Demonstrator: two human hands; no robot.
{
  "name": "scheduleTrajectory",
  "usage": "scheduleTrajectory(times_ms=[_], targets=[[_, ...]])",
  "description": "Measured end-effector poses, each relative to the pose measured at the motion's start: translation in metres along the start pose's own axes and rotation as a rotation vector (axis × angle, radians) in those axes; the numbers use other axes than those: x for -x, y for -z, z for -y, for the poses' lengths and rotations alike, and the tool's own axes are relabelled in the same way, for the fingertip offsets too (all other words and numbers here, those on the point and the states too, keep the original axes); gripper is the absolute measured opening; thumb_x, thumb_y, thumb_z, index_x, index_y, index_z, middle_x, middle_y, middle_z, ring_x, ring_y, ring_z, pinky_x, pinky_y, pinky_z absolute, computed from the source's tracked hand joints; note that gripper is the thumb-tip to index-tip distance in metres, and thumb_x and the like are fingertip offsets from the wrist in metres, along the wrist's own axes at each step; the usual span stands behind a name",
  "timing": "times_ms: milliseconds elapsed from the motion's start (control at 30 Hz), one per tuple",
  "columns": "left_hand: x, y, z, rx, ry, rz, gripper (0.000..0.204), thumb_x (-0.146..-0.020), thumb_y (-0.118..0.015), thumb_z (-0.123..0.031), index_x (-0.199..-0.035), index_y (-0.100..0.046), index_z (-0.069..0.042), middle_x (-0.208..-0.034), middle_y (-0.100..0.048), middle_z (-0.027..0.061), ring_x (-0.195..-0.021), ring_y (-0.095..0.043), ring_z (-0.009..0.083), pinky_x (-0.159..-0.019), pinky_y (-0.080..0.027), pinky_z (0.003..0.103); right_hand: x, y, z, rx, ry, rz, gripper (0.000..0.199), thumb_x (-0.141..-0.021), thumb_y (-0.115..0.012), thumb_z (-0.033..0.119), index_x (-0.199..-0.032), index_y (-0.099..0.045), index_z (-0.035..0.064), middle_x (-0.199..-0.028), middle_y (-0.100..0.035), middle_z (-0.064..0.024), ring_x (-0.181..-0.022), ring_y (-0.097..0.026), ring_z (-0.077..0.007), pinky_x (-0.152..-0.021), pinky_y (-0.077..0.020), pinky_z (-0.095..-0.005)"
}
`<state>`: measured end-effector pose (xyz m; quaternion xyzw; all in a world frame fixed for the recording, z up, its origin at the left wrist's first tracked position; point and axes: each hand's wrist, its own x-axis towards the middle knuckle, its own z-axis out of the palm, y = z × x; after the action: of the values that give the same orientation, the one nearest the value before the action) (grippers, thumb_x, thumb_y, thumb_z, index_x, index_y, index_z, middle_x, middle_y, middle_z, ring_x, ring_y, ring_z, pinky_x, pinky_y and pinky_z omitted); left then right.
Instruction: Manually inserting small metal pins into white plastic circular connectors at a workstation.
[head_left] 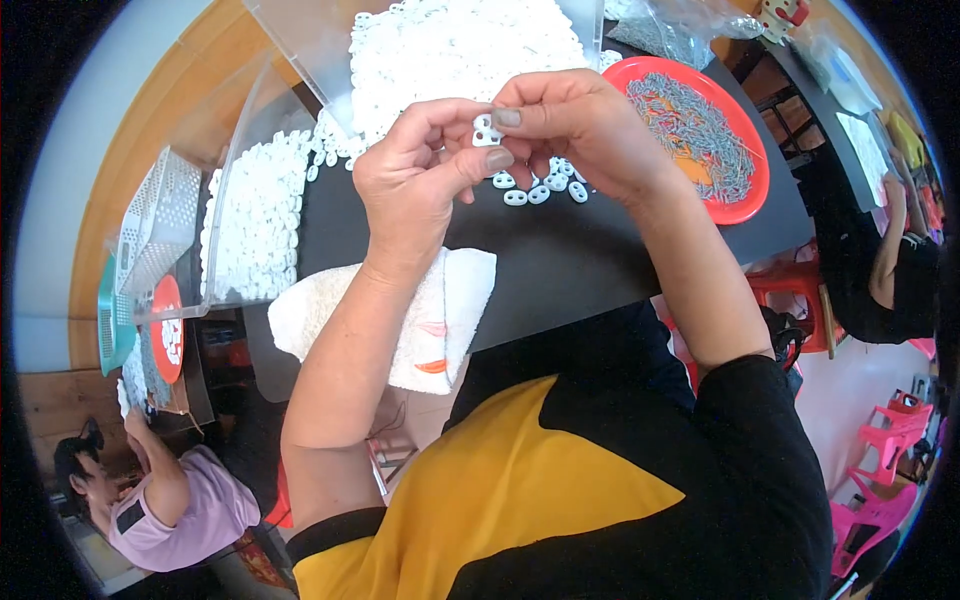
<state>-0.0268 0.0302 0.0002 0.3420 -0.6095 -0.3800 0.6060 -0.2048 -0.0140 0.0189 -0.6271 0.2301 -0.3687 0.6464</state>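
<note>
Between my two hands is a small white plastic piece with round holes (pixel 487 131); I cannot tell whether it is one piece or two pressed together. My left hand (pixel 415 165) pinches it from the left between thumb and fingers. From the other side my right hand (pixel 585 125) closes on it, the thumb pressing its upper edge; those fingertips are partly hidden. Just below my hands, several loose white oval two-hole pieces (pixel 540 193) lie on the dark table (pixel 560 250). A folded white towel (pixel 470 300) rests at the table's near edge, under my left forearm.
Beyond my hands stands a clear bin heaped with white pieces (pixel 460 60); another such heap (pixel 255 220) sits at left. A red plate (pixel 757 150) of small grey metal parts (pixel 715 145) is at right. Co-workers sit at lower left (pixel 180 500) and far right (pixel 895 260).
</note>
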Motion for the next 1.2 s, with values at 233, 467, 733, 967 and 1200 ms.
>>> scheduleTrajectory(times_ms=[233, 467, 733, 967, 1200], targets=[[-0.001, -0.003, -0.004, 0.13, 0.088, -0.029, 0.019, -0.08, -0.071, 0.002, -0.098, -0.065, 0.004, -0.078, -0.066, 0.0075, -0.061, -0.058, 0.0058, -0.048, -0.043, 0.017, -0.002, 0.001, -0.006, -0.012, 0.012, -0.03, 0.019, -0.092, -0.059, 0.022, -0.085, -0.064, 0.0046, -0.067, -0.059, -0.0009, -0.056, -0.058, -0.0102, -0.051, -0.0399, -0.0206], [-0.002, 0.0, -0.004, 0.124, 0.211, -0.102, 0.012, -0.085, -0.067, -0.004, -0.09, -0.062, 0.005, -0.073, -0.063, 0.0092, -0.055, -0.056, 0.0109, -0.044, -0.042, 0.021, -0.002, -0.006, -0.007, 0.148, 0.082, -0.136, 0.02, -0.091, -0.059, 0.024, -0.089, -0.063, 0.004, -0.07, -0.059, 0.0, -0.063, -0.057, -0.0079, -0.056, -0.0388, -0.0201], [-0.003, 0.004, -0.003, 0.139, 0.273, -0.107, 0.014, -0.087, -0.065, -0.008, -0.089, -0.061, 0.004, -0.073, -0.061, 0.0095, -0.052, -0.054, 0.0124, -0.043, -0.041, 0.022, -0.002, -0.012, -0.01, 0.176, 0.103, -0.236, 0.019, -0.092, -0.058, 0.022, -0.089, -0.062, 0.0035, -0.071, -0.059, 0.0007, -0.064, -0.056, -0.0065, -0.057, -0.0384, -0.02], [-0.004, 0.003, -0.002, 0.149, 0.288, -0.103, 0.012, -0.088, -0.063, -0.008, -0.089, -0.06, 0.004, -0.073, -0.061, 0.0085, -0.053, -0.054, 0.0115, -0.044, -0.041, 0.021, -0.004, -0.011, -0.013, 0.215, 0.096, -0.224, 0.018, -0.092, -0.058, 0.022, -0.089, -0.062, 0.0043, -0.073, -0.059, 0.0015, -0.064, -0.055, -0.0056, -0.056, -0.0388, -0.0196], [-0.004, 0.006, 0.0, 0.073, 0.315, -0.059, 0.009, -0.088, -0.062, -0.007, -0.087, -0.06, 0.001, -0.073, -0.061, 0.0071, -0.056, -0.055, 0.0108, -0.043, -0.042, 0.021, -0.004, -0.017, -0.015, 0.267, 0.121, -0.265, 0.018, -0.093, -0.058, 0.022, -0.089, -0.062, 0.0047, -0.071, -0.059, 0.0022, -0.063, -0.054, -0.0045, -0.055, -0.0383, -0.0188]])
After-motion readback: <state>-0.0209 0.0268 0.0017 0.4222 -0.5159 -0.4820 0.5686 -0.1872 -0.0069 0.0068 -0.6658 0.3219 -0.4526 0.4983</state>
